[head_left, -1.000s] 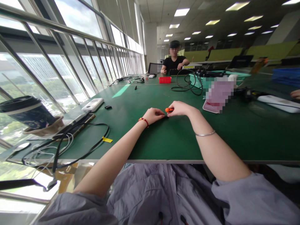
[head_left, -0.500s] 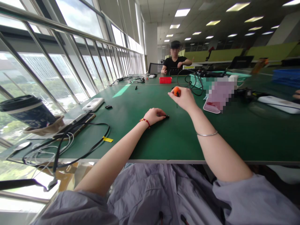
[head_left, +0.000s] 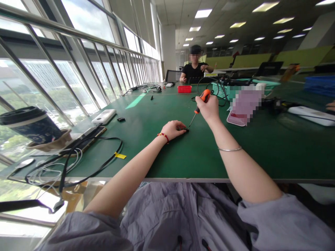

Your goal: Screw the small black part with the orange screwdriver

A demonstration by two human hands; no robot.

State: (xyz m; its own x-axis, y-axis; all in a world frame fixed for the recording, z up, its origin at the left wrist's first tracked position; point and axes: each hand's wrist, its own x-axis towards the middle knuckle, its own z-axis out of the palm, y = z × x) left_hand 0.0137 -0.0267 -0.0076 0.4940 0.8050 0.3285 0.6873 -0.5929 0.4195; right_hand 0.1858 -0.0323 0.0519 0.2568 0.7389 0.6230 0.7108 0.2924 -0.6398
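Takeaway cup (head_left: 30, 123), dark side: pale capitals, partly legible, seeming to end in "FEE" | yellow tag (head_left: 120, 156), left part of counter (head_left: 188, 158): marks too small to read | other lettering: none legible

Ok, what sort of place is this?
Probably an open-plan office: yellow-green partitions, ceiling light panels in rows, and a big green table with another person seated at the far end.
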